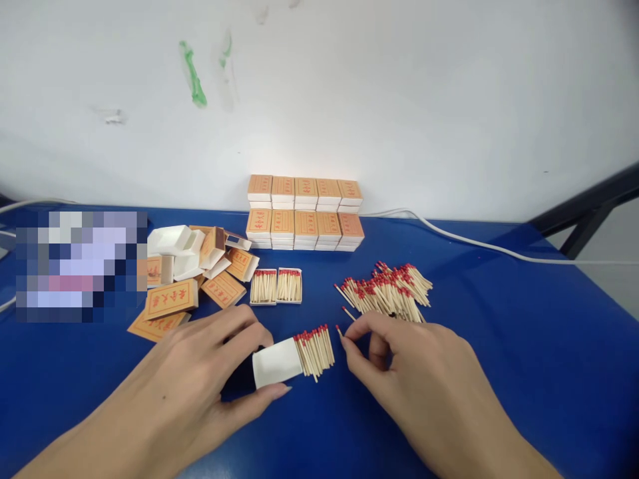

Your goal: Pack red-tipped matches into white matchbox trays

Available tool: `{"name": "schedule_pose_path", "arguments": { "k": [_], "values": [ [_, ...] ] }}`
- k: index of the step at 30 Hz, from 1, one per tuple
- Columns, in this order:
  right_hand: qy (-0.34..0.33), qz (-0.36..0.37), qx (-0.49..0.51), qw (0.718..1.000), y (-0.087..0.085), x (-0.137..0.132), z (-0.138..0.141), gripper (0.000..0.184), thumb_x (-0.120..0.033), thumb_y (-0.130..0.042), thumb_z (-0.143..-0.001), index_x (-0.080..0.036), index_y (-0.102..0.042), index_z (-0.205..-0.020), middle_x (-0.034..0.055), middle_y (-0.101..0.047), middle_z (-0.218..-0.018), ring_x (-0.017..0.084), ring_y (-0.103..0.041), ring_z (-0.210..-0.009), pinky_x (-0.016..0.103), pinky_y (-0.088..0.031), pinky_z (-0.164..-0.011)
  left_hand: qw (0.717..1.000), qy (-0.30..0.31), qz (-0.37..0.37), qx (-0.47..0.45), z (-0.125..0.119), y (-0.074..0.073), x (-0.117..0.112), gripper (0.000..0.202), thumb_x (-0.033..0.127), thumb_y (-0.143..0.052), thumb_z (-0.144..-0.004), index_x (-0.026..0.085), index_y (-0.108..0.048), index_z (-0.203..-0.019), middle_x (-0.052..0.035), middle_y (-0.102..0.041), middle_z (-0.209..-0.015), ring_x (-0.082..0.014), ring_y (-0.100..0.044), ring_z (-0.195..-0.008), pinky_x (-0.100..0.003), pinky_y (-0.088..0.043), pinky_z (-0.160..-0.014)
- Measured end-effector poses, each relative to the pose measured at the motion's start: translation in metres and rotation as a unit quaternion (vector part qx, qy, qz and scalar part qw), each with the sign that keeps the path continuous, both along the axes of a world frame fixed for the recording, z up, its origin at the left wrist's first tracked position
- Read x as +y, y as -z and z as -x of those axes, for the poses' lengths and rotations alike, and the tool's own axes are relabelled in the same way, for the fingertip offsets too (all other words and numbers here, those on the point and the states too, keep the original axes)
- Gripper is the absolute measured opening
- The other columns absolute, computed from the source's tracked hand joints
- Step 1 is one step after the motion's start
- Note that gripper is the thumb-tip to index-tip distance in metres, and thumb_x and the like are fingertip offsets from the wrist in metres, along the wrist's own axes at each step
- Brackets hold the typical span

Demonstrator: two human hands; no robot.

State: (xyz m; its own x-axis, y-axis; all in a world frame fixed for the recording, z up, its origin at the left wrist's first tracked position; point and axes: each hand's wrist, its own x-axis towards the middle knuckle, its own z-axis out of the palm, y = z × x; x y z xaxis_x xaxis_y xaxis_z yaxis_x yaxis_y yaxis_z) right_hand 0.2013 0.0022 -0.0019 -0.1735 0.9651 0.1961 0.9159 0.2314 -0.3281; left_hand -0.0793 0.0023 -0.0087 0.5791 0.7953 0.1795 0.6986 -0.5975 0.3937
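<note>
My left hand point(214, 372) grips a white matchbox tray point(277, 363) between thumb and fingers, low over the blue table. Several matches point(315, 351) with red heads lie in a row against the tray's right end. A single match point(340, 330) is pinched between the thumb and index finger of my right hand point(399, 372). Just behind that hand spreads a loose pile of matches point(394, 293), partly covered by it. Two trays filled with matches point(263, 287) stand side by side beyond the white tray.
Several closed matchboxes point(305, 226) are stacked in rows by the wall. At the left lies a heap of white trays and orange sleeves point(172, 299), beside a blurred-out object point(80, 266). A white cable point(449, 238) runs along the table's back; a dark metal bar point(594, 199) is at right.
</note>
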Motion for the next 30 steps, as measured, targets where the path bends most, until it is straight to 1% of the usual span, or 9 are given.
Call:
{"name": "schedule_pose_path", "arguments": {
  "k": [4,8,11,14,17,21,25,28,30],
  "values": [
    [0.015,0.063,0.097,0.993,-0.001,0.0,0.011,0.016,-0.022,-0.078,-0.086,-0.032,-0.076,-0.074,-0.0136,-0.062,-0.05,0.011,-0.056,-0.041,0.027,-0.035,-0.049,1.0,0.006,-0.002,0.009,-0.002,-0.003,0.0,0.019,0.043,-0.072,-0.107,0.025,-0.066,-0.107,-0.0013,-0.069,-0.1,-0.0226,-0.073,-0.081,-0.034,-0.054,-0.066],
    [0.026,0.104,0.148,0.983,0.001,-0.002,0.017,0.015,-0.029,-0.075,-0.09,-0.03,-0.076,-0.075,-0.0108,-0.06,-0.05,0.011,-0.054,-0.044,0.026,-0.035,-0.049,1.0,0.005,-0.001,0.013,-0.004,-0.005,0.001,0.019,0.042,-0.072,-0.106,0.024,-0.067,-0.106,-0.0016,-0.069,-0.1,-0.0227,-0.073,-0.08,-0.036,-0.055,-0.066],
    [0.028,0.108,0.165,0.98,0.001,-0.003,0.017,0.013,-0.031,-0.073,-0.092,-0.03,-0.076,-0.08,-0.0105,-0.059,-0.051,0.011,-0.053,-0.045,0.026,-0.036,-0.049,1.0,0.004,-0.006,0.016,-0.003,-0.005,0.0,0.019,0.043,-0.073,-0.106,0.024,-0.067,-0.106,-0.002,-0.069,-0.101,-0.023,-0.073,-0.079,-0.037,-0.056,-0.066],
    [0.03,0.088,0.162,0.982,-0.003,-0.001,0.015,0.012,-0.032,-0.072,-0.093,-0.03,-0.076,-0.081,-0.0111,-0.058,-0.051,0.01,-0.052,-0.044,0.026,-0.035,-0.049,1.0,0.004,-0.014,0.021,-0.002,-0.005,0.0,0.019,0.042,-0.074,-0.105,0.024,-0.067,-0.105,-0.0024,-0.069,-0.101,-0.0243,-0.074,-0.081,-0.037,-0.056,-0.066],
    [0.039,0.051,0.151,0.986,-0.006,0.001,0.011,0.009,-0.033,-0.072,-0.093,-0.031,-0.077,-0.086,-0.0117,-0.058,-0.052,0.01,-0.053,-0.044,0.026,-0.036,-0.049,1.0,0.001,-0.017,0.02,-0.003,-0.006,0.001,0.021,0.044,-0.072,-0.106,0.024,-0.067,-0.106,-0.0026,-0.07,-0.102,-0.0238,-0.074,-0.08,-0.038,-0.057,-0.066],
    [0.047,0.003,0.114,0.992,-0.007,0.004,0.006,0.012,-0.033,-0.069,-0.096,-0.031,-0.077,-0.087,-0.0118,-0.058,-0.052,0.011,-0.055,-0.043,0.027,-0.037,-0.05,1.0,0.002,-0.024,0.014,-0.004,-0.006,0.001,0.023,0.046,-0.066,-0.11,0.023,-0.068,-0.106,-0.0029,-0.07,-0.102,-0.0224,-0.073,-0.077,-0.037,-0.056,-0.064],
    [0.052,-0.053,0.015,0.997,-0.003,0.006,0.0,0.01,-0.032,-0.07,-0.095,-0.031,-0.077,-0.088,-0.0108,-0.061,-0.051,0.016,-0.059,-0.042,0.029,-0.032,-0.048,0.999,0.003,-0.029,0.014,-0.005,-0.007,0.0,0.024,0.047,-0.066,-0.11,0.023,-0.068,-0.105,-0.0028,-0.07,-0.1,-0.0222,-0.073,-0.077,-0.036,-0.055,-0.063],
    [0.05,-0.07,-0.056,0.995,0.001,0.005,-0.001,0.004,-0.029,-0.076,-0.092,-0.031,-0.079,-0.09,-0.0096,-0.066,-0.054,0.02,-0.066,-0.044,0.03,-0.028,-0.048,1.0,-0.001,-0.024,0.011,-0.005,-0.007,0.0,0.023,0.047,-0.066,-0.109,0.024,-0.068,-0.106,-0.0026,-0.071,-0.1,-0.0216,-0.073,-0.077,-0.034,-0.055,-0.064],
    [0.049,-0.073,-0.089,0.992,0.004,0.004,-0.001,0.005,-0.027,-0.078,-0.09,-0.031,-0.08,-0.091,-0.0083,-0.069,-0.056,0.022,-0.068,-0.046,0.031,-0.026,-0.048,1.0,-0.002,-0.018,0.011,-0.005,-0.005,0.0,0.023,0.047,-0.067,-0.109,0.025,-0.067,-0.107,-0.0029,-0.071,-0.101,-0.0214,-0.073,-0.077,-0.034,-0.054,-0.064]
  ]
}}
